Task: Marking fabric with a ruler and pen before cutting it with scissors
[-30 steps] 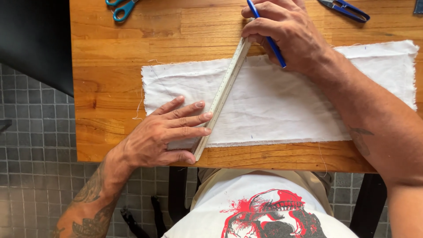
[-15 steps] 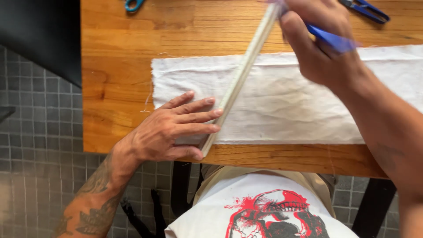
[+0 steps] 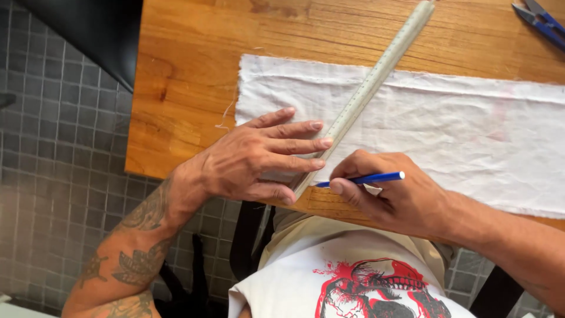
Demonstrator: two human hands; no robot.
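The left hand [image 3: 253,156] lies flat, fingers spread, pinning the ruler [image 3: 368,88] diagonally across the white cloth [image 3: 447,135] near the bench's [image 3: 188,70] front edge so it cannot slip. The right hand's [image 3: 394,191] grip closes on a blue pen [image 3: 360,179], tip at the ruler's lower end.

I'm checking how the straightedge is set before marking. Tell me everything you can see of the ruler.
The ruler is a long, narrow, pale grey-green bar, plastic or metal by its look, with fine graduation marks along one edge. It lies flat and diagonal across the white cloth on the wooden table, its far end past the cloth's top edge, its near end at the table's front edge. The left hand presses its lower part with its fingertips; the blue pen in the right hand points at its near end.
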